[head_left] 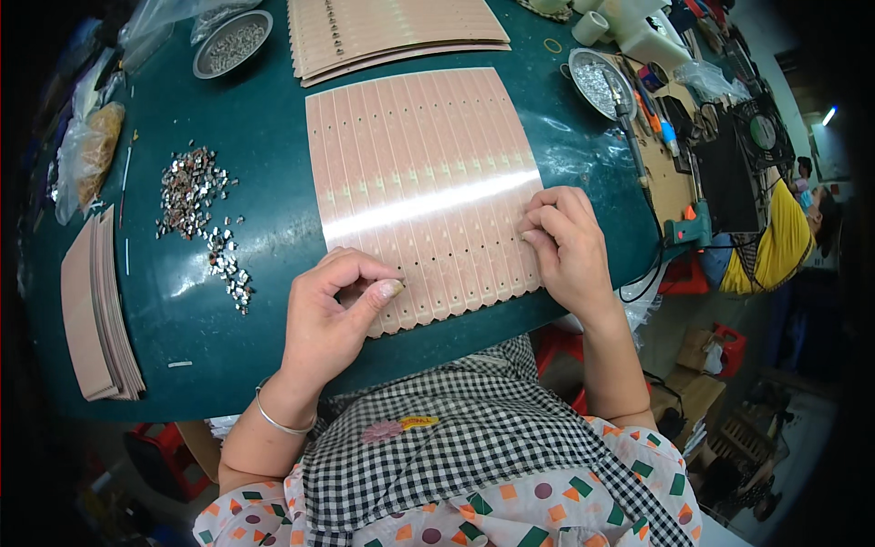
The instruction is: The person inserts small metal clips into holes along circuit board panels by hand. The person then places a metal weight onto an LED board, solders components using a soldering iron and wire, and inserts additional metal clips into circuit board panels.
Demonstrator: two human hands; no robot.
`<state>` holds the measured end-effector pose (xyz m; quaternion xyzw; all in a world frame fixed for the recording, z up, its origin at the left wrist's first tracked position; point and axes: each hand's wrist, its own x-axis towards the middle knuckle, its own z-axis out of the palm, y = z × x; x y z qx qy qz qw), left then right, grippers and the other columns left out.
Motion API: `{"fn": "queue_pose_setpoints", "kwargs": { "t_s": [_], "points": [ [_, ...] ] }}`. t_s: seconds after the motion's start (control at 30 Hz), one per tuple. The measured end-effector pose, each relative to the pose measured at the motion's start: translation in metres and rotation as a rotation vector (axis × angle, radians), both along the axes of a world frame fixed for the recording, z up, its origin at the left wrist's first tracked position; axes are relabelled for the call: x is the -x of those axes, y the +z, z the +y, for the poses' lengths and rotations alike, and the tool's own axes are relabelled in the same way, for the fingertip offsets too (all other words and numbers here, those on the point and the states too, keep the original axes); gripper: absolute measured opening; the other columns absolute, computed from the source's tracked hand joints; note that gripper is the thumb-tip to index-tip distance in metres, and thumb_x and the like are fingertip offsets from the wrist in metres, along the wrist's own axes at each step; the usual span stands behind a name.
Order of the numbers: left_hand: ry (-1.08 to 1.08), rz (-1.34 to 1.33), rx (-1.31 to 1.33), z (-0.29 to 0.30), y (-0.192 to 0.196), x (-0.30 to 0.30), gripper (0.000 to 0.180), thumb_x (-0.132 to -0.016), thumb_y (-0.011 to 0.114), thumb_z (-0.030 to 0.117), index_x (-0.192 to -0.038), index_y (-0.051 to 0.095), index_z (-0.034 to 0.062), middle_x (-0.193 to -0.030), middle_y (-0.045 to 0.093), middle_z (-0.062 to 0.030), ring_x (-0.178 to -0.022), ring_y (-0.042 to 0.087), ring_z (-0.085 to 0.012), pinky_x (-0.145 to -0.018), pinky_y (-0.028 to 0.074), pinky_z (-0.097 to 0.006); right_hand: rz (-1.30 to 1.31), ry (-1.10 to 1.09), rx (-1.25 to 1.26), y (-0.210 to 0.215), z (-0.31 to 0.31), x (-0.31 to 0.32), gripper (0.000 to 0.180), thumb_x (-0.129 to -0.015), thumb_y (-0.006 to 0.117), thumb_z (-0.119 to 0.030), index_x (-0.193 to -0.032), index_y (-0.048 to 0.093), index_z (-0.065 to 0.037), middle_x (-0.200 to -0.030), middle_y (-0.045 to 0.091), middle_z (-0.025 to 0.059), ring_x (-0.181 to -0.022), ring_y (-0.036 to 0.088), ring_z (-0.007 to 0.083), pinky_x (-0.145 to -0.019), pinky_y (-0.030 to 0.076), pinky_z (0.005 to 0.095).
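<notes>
The thin pink strip sheet (424, 182) lies mid-table, looking light, bendy and easily creased, best taken by its near edge, where the left hand (333, 305) pinches fingertips together and the right hand (565, 242) presses curled fingers down.

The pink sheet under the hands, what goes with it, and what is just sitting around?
In use:
left hand, pinching at the pink sheet's near edge
right hand, resting on it
pink sheet
pile of small metal pieces

Lying about:
stack of sheets
metal bowl
small fan
tape roll
</notes>
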<state>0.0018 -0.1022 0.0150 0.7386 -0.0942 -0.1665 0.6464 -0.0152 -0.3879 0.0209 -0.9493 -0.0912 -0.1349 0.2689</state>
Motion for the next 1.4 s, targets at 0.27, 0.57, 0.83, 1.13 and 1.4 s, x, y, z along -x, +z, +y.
{"fn": "queue_pose_setpoints", "kwargs": {
  "t_s": [0.27, 0.57, 0.83, 1.13, 1.4],
  "points": [
    [0.036, 0.031, 0.100, -0.006, 0.006, 0.001, 0.008, -0.092, 0.069, 0.008, -0.094, 0.068, 0.0004, -0.087, 0.062, 0.0011, -0.072, 0.051, -0.0052, -0.066, 0.041, -0.021, -0.062, 0.008, 0.059, 0.003, 0.003, 0.000, 0.016, -0.069, 0.072, 0.002, -0.082, 0.066, -0.002, -0.089, 0.061, 0.0083, -0.093, 0.058, 0.0295, -0.079, 0.049, 0.0380],
    [-0.006, 0.654, 0.627, -0.025, 0.024, 0.008, 0.013, -0.098, 0.062, 0.015, -0.098, 0.064, 0.0022, -0.084, 0.061, -0.0019, -0.070, 0.047, -0.0056, -0.059, 0.036, -0.020, -0.068, 0.148, -0.427, 0.044, 0.052, 0.016, 0.023, -0.068, 0.077, 0.002, -0.089, 0.070, -0.003, -0.092, 0.066, 0.0107, -0.084, 0.063, 0.0261, -0.074, 0.051, 0.0338],
    [-0.054, 0.764, 0.845, -0.028, 0.018, 0.024, 0.010, -0.100, 0.058, 0.011, -0.101, 0.062, 0.0017, -0.088, 0.063, -0.0038, -0.069, 0.048, -0.0070, -0.062, 0.039, -0.021, -0.124, 0.213, -0.481, 0.036, 0.081, 0.019, 0.019, -0.068, 0.075, 0.009, -0.085, 0.071, -0.001, -0.084, 0.066, 0.0104, -0.079, 0.064, 0.0245, -0.070, 0.051, 0.0333],
    [0.314, -0.671, -0.830, 0.083, 0.013, -0.011, 0.013, -0.074, 0.077, 0.004, -0.086, 0.072, 0.0032, -0.086, 0.069, -0.0106, -0.080, 0.063, -0.0268, -0.074, 0.050, -0.035, -0.055, -0.035, -0.296, 0.012, 0.018, 0.008, 0.010, -0.075, 0.068, 0.006, -0.084, 0.065, 0.002, -0.091, 0.066, 0.0113, -0.091, 0.061, 0.0256, -0.080, 0.049, 0.0328],
    [0.265, -0.471, -0.915, 0.098, -0.004, -0.019, 0.011, -0.077, 0.078, 0.011, -0.084, 0.072, 0.0069, -0.077, 0.064, -0.0033, -0.076, 0.059, -0.0203, -0.083, 0.037, -0.037, -0.043, -0.084, -0.202, -0.010, 0.014, 0.006, 0.012, -0.072, 0.070, 0.005, -0.082, 0.066, 0.000, -0.089, 0.065, 0.0089, -0.090, 0.060, 0.0282, -0.080, 0.048, 0.0360]
  ]
}}
